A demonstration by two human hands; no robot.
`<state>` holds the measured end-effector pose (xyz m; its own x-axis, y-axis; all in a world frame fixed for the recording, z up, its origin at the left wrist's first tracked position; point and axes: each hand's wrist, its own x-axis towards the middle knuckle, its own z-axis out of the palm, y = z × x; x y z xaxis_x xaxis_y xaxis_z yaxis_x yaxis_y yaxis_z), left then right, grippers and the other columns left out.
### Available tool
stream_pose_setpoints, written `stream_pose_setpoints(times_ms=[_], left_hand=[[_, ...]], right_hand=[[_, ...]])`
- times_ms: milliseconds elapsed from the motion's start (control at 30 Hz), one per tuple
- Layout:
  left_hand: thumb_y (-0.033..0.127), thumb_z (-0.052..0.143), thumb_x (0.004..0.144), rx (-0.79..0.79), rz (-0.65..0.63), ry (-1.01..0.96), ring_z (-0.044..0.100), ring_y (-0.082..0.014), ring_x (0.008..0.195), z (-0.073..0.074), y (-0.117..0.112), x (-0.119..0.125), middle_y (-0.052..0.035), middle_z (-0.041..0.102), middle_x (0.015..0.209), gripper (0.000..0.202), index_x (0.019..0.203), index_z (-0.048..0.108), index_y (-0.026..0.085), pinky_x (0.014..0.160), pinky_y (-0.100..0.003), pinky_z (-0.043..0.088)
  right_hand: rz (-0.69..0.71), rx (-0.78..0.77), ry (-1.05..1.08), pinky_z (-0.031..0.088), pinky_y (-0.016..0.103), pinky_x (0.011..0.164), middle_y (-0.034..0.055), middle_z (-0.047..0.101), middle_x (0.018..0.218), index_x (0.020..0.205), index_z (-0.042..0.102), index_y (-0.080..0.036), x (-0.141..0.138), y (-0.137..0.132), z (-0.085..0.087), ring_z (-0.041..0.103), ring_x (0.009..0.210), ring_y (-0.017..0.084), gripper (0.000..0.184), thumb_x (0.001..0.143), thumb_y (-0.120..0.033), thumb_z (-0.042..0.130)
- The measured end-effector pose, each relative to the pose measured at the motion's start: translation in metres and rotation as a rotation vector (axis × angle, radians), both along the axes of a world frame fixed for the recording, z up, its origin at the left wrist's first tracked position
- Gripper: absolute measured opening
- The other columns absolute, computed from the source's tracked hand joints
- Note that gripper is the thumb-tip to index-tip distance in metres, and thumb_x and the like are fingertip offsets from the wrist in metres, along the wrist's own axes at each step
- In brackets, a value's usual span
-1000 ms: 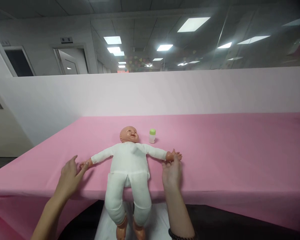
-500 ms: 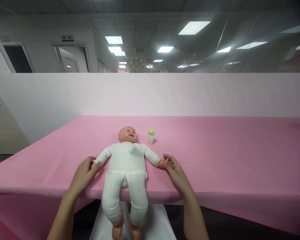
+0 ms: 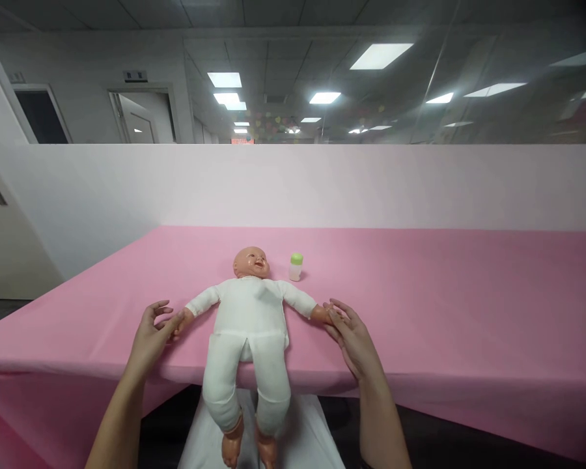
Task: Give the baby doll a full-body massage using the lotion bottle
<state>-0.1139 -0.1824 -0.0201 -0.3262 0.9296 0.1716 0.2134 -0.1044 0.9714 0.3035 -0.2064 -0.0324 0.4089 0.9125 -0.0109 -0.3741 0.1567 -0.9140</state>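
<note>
A baby doll [image 3: 249, 312] in a white top and trousers lies on its back, arms stretched out to both sides and head turned a little to the right. Its legs hang past the table's near edge. My left hand [image 3: 151, 335] pinches the doll's hand on the left between thumb and lower fingers, while the upper fingers are lifted off. On the other side my right hand [image 3: 351, 335] grips the doll's other hand, thumb on top; its fingers partly hide that small hand. Beside the doll's head stands a small bottle [image 3: 296, 267] with a green cap.
A pink cloth [image 3: 444, 299] covers the wide table and drapes over its near edge. Behind it rises a white partition [image 3: 322, 185] with glass above. My lap [image 3: 303, 430], in light fabric, is under the doll's feet. A door [image 3: 4, 241] stands at the left.
My left hand has slid outward along the doll's arm to its hand, its upper fingers now raised. My right hand has shifted slightly right, its fingers closer round the doll's hand.
</note>
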Motion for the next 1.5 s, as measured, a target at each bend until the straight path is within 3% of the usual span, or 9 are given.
stream_pose_setpoints(times_ms=[133,267,400,467,667,900,1133,1367,1500], left_hand=[[0.059,0.084,0.063,-0.039,-0.043,-0.064,0.069,-0.0219,0.092,0.004,-0.003,-0.001,-0.0121,0.056,0.134,0.074,0.121,0.055,0.023,0.071,-0.032,0.059],[0.062,0.079,0.069,-0.037,-0.101,-0.024,0.064,-0.0286,0.115,0.003,-0.003,-0.006,-0.0118,0.067,0.123,0.066,0.118,0.063,0.02,0.09,-0.036,0.055],[0.07,0.067,0.077,-0.036,-0.134,-0.016,0.07,-0.025,0.089,-0.003,-0.001,-0.01,-0.0092,0.072,0.098,0.069,0.122,0.061,0.018,0.084,-0.041,0.057],[0.072,0.064,0.079,-0.036,-0.129,-0.012,0.07,-0.0227,0.076,-0.007,0.0,-0.011,-0.0054,0.071,0.084,0.071,0.124,0.058,0.017,0.081,-0.042,0.057],[0.073,0.063,0.078,0.005,-0.127,-0.129,0.073,-0.023,0.073,-0.011,0.004,-0.01,-0.0021,0.07,0.081,0.073,0.126,0.051,0.02,0.083,-0.045,0.058],[0.064,0.076,0.073,-0.037,-0.149,-0.055,0.071,-0.0184,0.083,-0.003,-0.003,-0.006,-0.0049,0.067,0.109,0.06,0.115,0.062,0.023,0.081,-0.034,0.058],[0.068,0.074,0.071,0.014,-0.125,-0.2,0.071,-0.0227,0.092,-0.008,0.005,-0.009,-0.0075,0.065,0.116,0.067,0.116,0.062,0.02,0.091,-0.038,0.056],[0.064,0.076,0.073,0.006,-0.141,-0.099,0.069,-0.0251,0.104,-0.016,0.006,-0.014,-0.0097,0.066,0.123,0.068,0.124,0.059,0.022,0.094,-0.037,0.055],[0.068,0.068,0.077,0.01,-0.119,-0.088,0.072,-0.024,0.096,-0.019,0.009,-0.015,-0.0099,0.067,0.12,0.068,0.126,0.059,0.021,0.095,-0.04,0.054]], right_hand=[[-0.01,0.02,0.002,0.056,0.034,0.103,0.0048,0.069,0.126,0.098,0.073,-0.023,0.001,0.002,-0.005,0.059,0.129,0.027,0.06,0.053,-0.057,0.093],[-0.034,0.032,-0.052,0.064,0.031,0.084,0.0058,0.072,0.115,0.099,0.072,-0.021,-0.001,0.002,-0.004,0.069,0.108,0.024,0.06,0.058,-0.061,0.089],[-0.042,-0.007,-0.144,0.058,0.024,0.052,0.0028,0.072,0.079,0.105,0.066,-0.018,-0.005,0.004,-0.004,0.068,0.061,0.016,0.066,0.065,-0.068,0.082],[-0.036,-0.003,-0.167,0.054,0.023,0.046,0.001,0.069,0.07,0.104,0.064,-0.017,-0.005,0.004,-0.005,0.064,0.052,0.014,0.066,0.067,-0.07,0.079],[-0.023,0.042,-0.121,0.06,0.03,0.062,0.0046,0.071,0.094,0.108,0.063,-0.018,-0.002,0.002,-0.006,0.072,0.07,0.019,0.073,0.058,-0.066,0.086],[-0.062,0.026,-0.243,0.059,0.029,0.06,0.0061,0.071,0.093,0.107,0.064,-0.017,-0.003,0.0,-0.006,0.07,0.067,0.018,0.065,0.068,-0.067,0.08],[-0.056,0.031,-0.164,0.062,0.031,0.064,0.0059,0.071,0.096,0.106,0.062,-0.019,-0.003,0.001,-0.007,0.073,0.072,0.021,0.068,0.064,-0.07,0.08],[-0.075,0.03,-0.181,0.062,0.029,0.064,0.0062,0.07,0.101,0.109,0.062,-0.018,-0.004,0.001,-0.007,0.072,0.072,0.018,0.069,0.065,-0.066,0.082],[-0.078,0.037,-0.16,0.062,0.028,0.063,0.0056,0.07,0.101,0.107,0.062,-0.018,-0.004,0.002,-0.008,0.072,0.071,0.018,0.067,0.066,-0.068,0.08]])
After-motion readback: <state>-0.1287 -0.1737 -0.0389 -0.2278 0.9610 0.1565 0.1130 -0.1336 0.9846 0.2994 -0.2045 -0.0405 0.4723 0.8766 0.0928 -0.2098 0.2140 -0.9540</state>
